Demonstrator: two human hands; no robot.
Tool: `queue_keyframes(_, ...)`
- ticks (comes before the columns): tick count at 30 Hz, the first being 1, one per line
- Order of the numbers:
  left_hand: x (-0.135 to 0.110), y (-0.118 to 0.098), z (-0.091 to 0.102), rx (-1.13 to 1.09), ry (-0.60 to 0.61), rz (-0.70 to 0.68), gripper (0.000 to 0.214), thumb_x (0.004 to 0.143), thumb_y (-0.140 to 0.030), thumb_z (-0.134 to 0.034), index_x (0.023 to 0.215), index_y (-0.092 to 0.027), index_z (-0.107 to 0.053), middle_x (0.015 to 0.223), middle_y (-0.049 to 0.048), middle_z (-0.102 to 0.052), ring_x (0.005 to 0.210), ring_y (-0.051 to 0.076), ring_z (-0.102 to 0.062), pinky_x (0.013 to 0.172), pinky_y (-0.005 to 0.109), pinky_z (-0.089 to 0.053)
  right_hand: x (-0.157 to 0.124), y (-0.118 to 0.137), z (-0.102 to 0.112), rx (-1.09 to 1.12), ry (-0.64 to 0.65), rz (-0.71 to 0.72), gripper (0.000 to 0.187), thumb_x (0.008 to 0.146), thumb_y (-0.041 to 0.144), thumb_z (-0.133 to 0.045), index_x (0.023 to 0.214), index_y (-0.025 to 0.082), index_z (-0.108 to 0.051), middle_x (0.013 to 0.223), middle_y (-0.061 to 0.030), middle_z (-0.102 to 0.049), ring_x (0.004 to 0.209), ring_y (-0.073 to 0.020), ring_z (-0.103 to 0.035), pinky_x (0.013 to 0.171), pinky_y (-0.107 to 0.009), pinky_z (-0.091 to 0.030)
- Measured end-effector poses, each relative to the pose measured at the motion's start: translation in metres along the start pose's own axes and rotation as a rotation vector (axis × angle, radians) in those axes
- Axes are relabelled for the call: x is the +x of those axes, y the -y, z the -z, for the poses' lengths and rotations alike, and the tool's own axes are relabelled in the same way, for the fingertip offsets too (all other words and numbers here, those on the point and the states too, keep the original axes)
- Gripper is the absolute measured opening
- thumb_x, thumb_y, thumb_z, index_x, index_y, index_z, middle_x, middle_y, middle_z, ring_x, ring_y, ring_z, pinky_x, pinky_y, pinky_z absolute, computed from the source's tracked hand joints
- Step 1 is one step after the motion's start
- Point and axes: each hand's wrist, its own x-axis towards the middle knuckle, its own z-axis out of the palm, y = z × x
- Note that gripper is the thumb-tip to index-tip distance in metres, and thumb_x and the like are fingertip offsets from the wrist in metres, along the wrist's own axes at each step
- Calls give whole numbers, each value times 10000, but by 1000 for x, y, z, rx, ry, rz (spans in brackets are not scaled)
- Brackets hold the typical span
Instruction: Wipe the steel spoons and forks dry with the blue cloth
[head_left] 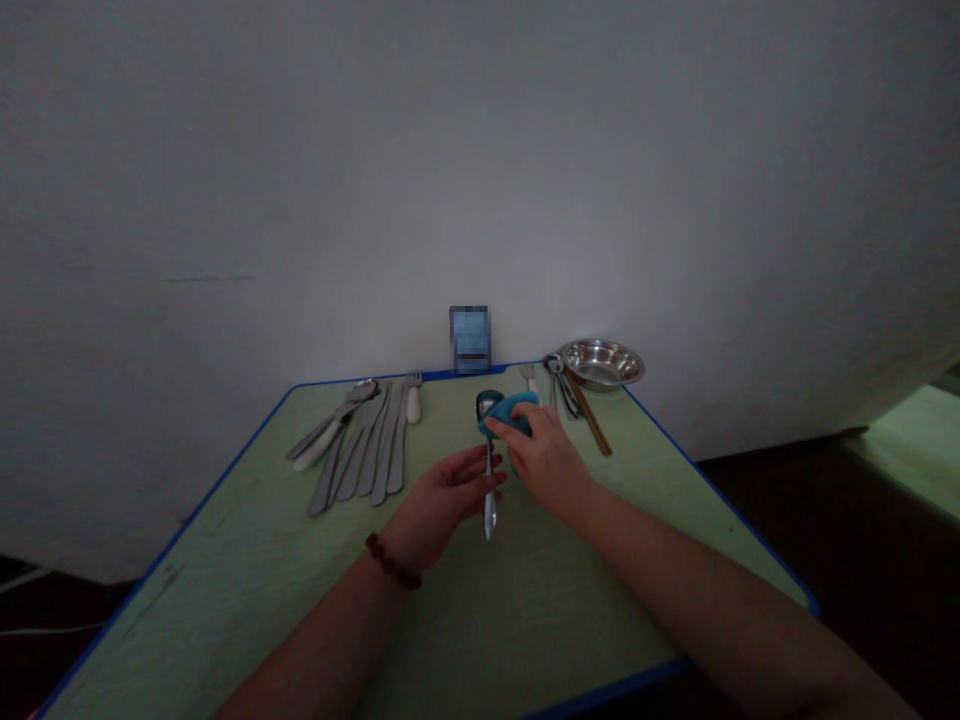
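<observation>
My left hand (442,500) grips a metal spoon (490,500) by the middle of its handle, holding it roughly upright over the green table (247,560). My right hand (544,455) is closed on a teal cloth (510,410) that is wrapped over the spoon's bowl at the top. A dark red bead bracelet sits on my left wrist. Both forearms reach in from the bottom edge.
A row of several knives, spoons and a white-handled fork (360,445) lies at the table's back left. At the back right sit a steel bowl (601,362), more cutlery and chopsticks (589,415). A small blurred blue item (469,340) leans on the white wall.
</observation>
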Motion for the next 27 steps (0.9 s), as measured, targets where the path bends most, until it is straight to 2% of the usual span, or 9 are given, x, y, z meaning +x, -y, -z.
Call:
queue_keyframes(7, 2, 0, 2, -58, 8, -30, 322, 597, -37, -637, 896, -156, -612, 926, 62, -646, 821, 157, -598, 655, 229, -451, -1, 6, 1, 60, 63, 20, 349, 779, 128, -420, 1099, 223, -519, 985, -87, -448, 857, -202, -388, 735, -341, -392)
queue_keyframes(19, 4, 0, 5, -120, -3, -40, 302, 609, -5, -609, 876, -145, -612, 888, 39, -647, 766, 105, -596, 696, 200, -451, -2, 7, 0, 86, 83, 30, 334, 798, 165, -409, 1108, 237, -510, 989, -76, -441, 852, -195, -381, 744, -335, -391)
queue_keyframes(27, 6, -2, 8, -159, 28, -91, 309, 648, -40, -583, 932, -157, -601, 897, 29, -651, 766, 98, -592, 718, 194, -448, -2, 10, 2, 91, 100, 60, 324, 802, 167, -412, 1100, 243, -513, 969, -72, -454, 845, -187, -389, 735, -325, -389)
